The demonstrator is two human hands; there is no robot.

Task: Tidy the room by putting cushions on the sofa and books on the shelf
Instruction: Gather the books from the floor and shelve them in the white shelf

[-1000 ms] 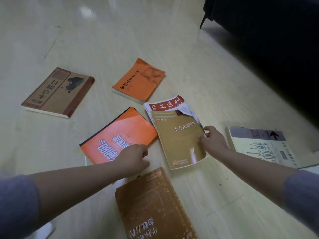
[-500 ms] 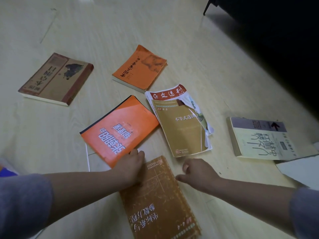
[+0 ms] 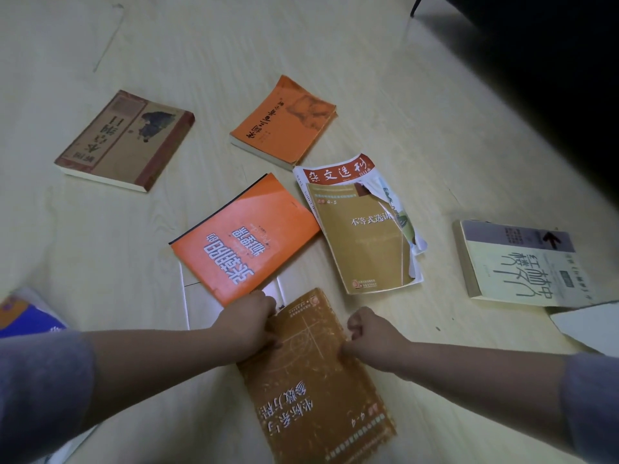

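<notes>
Hands: left hand (image 3: 246, 324) and right hand (image 3: 370, 333) curl closed on brown book's (image 3: 315, 380) two side edges.
Orange book (image 3: 244, 239): just beyond brown book, on floor (image 3: 335, 61).

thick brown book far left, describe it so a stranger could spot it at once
On the pale wooden floor, look to the far left of the scattered books. The thick brown book lies flat and alone, touching nothing. Unlike the small orange paperback beside it, it has a dark red border and a dark ink picture.

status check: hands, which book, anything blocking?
Left hand and right hand gripping opposite edges of brown book, flat on floor. Orange book near its top corner. Six others scattered.
</notes>
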